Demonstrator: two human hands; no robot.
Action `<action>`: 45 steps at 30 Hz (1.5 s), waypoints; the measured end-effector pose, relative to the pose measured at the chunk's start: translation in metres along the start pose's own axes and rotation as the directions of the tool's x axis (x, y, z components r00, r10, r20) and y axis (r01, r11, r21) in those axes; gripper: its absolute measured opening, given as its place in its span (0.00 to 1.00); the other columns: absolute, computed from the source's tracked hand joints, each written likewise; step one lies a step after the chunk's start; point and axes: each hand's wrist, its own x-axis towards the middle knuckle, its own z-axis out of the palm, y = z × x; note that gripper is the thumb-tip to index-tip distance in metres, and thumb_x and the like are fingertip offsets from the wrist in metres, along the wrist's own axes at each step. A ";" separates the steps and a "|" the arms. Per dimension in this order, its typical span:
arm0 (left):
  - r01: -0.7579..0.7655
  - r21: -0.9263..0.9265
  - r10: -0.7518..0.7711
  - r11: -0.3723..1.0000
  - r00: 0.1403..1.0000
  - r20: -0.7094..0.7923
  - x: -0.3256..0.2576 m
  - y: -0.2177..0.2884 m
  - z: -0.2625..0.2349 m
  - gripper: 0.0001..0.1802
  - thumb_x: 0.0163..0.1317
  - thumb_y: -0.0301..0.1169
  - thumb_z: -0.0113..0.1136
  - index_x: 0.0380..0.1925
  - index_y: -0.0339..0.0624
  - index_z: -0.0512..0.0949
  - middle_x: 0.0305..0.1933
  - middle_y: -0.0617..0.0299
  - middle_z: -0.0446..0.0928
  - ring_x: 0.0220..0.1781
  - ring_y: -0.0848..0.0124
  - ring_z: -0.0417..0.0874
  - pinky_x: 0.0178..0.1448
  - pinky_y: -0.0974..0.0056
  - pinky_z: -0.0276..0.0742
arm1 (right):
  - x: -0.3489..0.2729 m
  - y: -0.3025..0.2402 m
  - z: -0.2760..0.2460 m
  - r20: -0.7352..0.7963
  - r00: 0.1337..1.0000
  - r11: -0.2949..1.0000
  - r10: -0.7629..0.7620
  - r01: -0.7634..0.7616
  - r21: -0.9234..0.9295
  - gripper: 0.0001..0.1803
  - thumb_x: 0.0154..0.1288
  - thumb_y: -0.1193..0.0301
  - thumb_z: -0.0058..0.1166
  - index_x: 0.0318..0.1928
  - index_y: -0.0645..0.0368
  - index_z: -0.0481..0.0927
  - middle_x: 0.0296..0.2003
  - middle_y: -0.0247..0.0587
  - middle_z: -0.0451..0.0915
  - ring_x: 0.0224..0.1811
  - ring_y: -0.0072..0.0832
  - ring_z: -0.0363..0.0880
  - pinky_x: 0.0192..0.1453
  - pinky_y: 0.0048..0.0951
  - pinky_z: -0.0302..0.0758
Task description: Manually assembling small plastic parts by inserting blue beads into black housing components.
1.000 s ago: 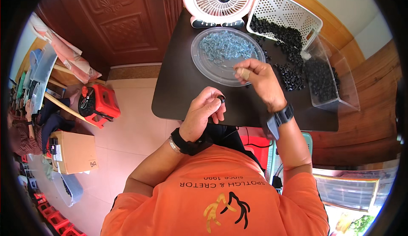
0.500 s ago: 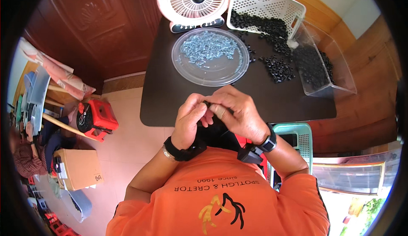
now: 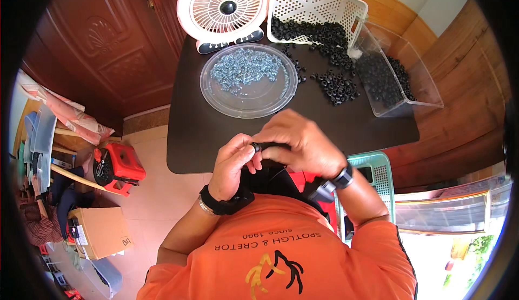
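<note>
We see both hands together at the near edge of the dark table (image 3: 324, 122), closer to its near left corner than to its near right one. The left hand (image 3: 226, 166) pinches a small black piece (image 3: 256, 147) between thumb and fingers, with no gap left around it. The right hand (image 3: 311, 146) arches over from the other side, its fingers bent and their tips close to the piece; we cannot tell whether they touch it or have hold of anything, since the back of the hand hides them. Each wrist wears a black band.

Toward the left edge we find a round clear tray (image 3: 238, 109) with pale blue glassy bits (image 3: 243, 70) heaped over its far half. Just behind it, at the far left corner, stands a pink-and-white fan (image 3: 227, 8). Along the far edge, a white perforated basket (image 3: 319, 1) holds a mass of black pieces (image 3: 327, 32) that spills out over the tabletop, and a loose cluster (image 3: 336, 87) lies nearer to us, between tray and clear bin (image 3: 424, 81). That bin sits at the right edge with more black pieces inside. Below the near edge, toward its right end, we see a teal basket (image 3: 385, 177).
</note>
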 end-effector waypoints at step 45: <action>-0.158 0.006 0.158 0.987 0.987 0.019 -0.012 0.001 -0.006 0.12 0.67 0.36 0.50 0.38 0.36 0.73 0.37 0.55 0.79 0.33 0.73 0.76 0.37 0.69 0.72 | 0.006 -0.008 0.044 0.061 0.870 0.465 0.489 -0.319 0.826 0.05 0.66 0.78 0.55 0.41 0.66 0.79 0.30 0.35 0.79 0.28 0.17 0.75 0.34 0.20 0.74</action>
